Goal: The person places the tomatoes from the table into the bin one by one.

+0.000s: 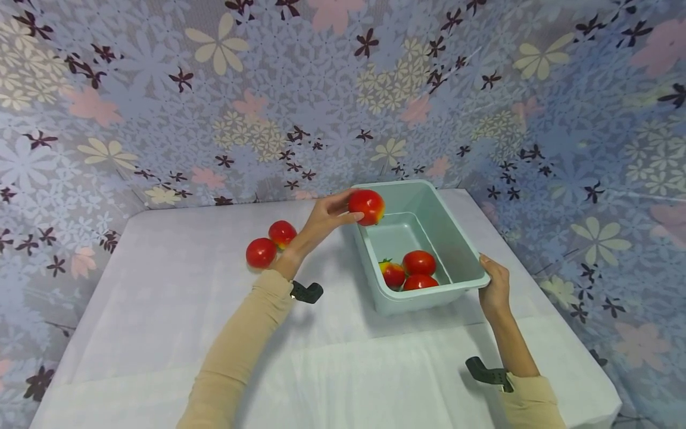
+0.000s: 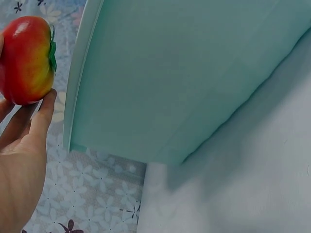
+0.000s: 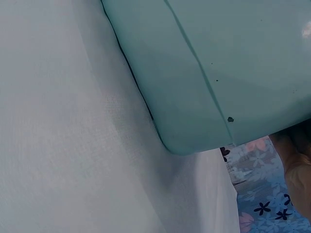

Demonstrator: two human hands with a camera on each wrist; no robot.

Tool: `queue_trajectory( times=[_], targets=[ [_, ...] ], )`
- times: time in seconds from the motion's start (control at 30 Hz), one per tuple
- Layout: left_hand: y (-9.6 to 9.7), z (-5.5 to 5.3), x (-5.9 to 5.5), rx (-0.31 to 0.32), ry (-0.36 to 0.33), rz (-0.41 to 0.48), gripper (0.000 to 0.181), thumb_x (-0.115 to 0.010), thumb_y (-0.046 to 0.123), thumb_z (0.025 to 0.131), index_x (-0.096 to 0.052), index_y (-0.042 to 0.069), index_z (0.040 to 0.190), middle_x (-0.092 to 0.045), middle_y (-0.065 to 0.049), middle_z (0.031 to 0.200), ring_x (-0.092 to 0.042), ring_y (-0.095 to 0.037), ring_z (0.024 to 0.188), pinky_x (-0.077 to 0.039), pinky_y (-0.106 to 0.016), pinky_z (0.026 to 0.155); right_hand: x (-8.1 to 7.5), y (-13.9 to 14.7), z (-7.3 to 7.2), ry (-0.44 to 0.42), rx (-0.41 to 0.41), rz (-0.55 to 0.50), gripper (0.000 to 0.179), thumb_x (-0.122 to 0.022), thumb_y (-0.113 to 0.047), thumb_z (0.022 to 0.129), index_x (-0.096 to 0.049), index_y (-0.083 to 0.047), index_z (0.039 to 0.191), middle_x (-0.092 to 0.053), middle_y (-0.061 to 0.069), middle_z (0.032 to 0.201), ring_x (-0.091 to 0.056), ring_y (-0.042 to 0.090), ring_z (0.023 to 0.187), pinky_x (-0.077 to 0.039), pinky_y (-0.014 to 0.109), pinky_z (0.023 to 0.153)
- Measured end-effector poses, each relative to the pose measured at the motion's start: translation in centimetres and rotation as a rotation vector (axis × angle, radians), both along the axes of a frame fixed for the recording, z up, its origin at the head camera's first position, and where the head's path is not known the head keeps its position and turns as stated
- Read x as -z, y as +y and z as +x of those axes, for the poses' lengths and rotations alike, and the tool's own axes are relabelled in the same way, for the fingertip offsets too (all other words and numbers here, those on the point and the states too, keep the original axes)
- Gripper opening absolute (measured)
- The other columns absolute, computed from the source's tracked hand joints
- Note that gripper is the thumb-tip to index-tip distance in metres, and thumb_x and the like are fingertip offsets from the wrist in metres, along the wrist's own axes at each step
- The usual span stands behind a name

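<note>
Two red tomatoes (image 1: pixel 261 253) sit on the white-covered table (image 1: pixel 177 298) just left of the left wrist, which wears a black strap (image 1: pixel 306 292). The left hand (image 1: pixel 325 219) grips a red-and-yellow tomato (image 1: pixel 367 207) between thumb and fingers, raised at the far left corner of a pale green plastic tub (image 1: pixel 445 238). Between the hands, three more tomatoes (image 1: pixel 420 262) lie clustered inside the tub's near end. The right hand (image 1: pixel 495 286) holds the tub's rim at its near right corner.
</note>
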State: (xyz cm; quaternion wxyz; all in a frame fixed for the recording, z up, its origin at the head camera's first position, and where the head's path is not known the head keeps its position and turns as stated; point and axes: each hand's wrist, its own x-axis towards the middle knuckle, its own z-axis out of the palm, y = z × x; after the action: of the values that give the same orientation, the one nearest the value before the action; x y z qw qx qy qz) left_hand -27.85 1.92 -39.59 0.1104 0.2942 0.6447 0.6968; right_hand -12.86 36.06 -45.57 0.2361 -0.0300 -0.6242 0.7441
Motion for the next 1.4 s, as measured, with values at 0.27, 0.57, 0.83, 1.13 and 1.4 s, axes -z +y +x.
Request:
queue_trajectory(
  times=[0.27,0.57,0.83,1.13,1.4],
  targets=[
    [1.1,0.1,-0.1,0.026,0.01,0.006,0.058,-0.067,0.013,0.091,-0.047,0.01,0.145,-0.054,-0.005,0.144,-0.05,-0.024,0.133,-0.043,-0.046,0.11,-0.1,-0.1,0.1,0.024,-0.028,-0.008,0.041,-0.037,-0.006,0.099,-0.077,-0.01,0.088,-0.071,-0.002,0.076,-0.061,0.011,0.071,-0.049,0.021,0.066],
    [2.1,-0.2,0.0,0.058,0.082,-0.029,0.057,-0.068,0.009,0.09,-0.048,0.006,0.144,-0.06,-0.007,0.137,-0.056,-0.021,0.126,-0.046,-0.039,0.107,-0.1,-0.2,0.0,0.027,-0.023,-0.022,0.043,-0.036,-0.005,0.099,-0.076,-0.009,0.087,-0.071,-0.001,0.076,-0.061,0.01,0.069,-0.049,0.02,0.062],
    [2.7,-0.1,-0.6,0.067,0.11,-0.099,0.061,-0.07,0.011,0.089,-0.046,0.006,0.145,-0.054,-0.01,0.143,-0.054,-0.027,0.129,-0.049,-0.037,0.105,-0.2,-0.2,0.1,0.017,-0.006,-0.018,0.044,-0.035,-0.005,0.099,-0.076,-0.01,0.086,-0.071,-0.002,0.076,-0.061,0.01,0.071,-0.05,0.019,0.063],
    [3.6,0.1,-1.3,0.098,0.144,-0.137,0.064,-0.074,0.006,0.085,-0.047,0.001,0.143,-0.053,-0.013,0.143,-0.056,-0.027,0.127,-0.05,-0.032,0.102,-0.2,-0.4,0.1,-0.006,0.026,-0.006,0.043,-0.036,-0.006,0.099,-0.076,-0.013,0.086,-0.071,-0.003,0.076,-0.06,0.009,0.072,-0.049,0.019,0.065],
    [4.1,0.0,-1.5,0.092,0.186,-0.235,0.069,-0.078,0.012,0.083,-0.047,0.002,0.143,-0.051,-0.011,0.146,-0.055,-0.023,0.126,-0.047,-0.031,0.105,-0.5,-0.4,0.2,-0.019,0.007,-0.011,0.042,-0.037,-0.007,0.099,-0.076,-0.013,0.086,-0.072,-0.004,0.078,-0.062,0.008,0.072,-0.051,0.018,0.063]
  ],
)
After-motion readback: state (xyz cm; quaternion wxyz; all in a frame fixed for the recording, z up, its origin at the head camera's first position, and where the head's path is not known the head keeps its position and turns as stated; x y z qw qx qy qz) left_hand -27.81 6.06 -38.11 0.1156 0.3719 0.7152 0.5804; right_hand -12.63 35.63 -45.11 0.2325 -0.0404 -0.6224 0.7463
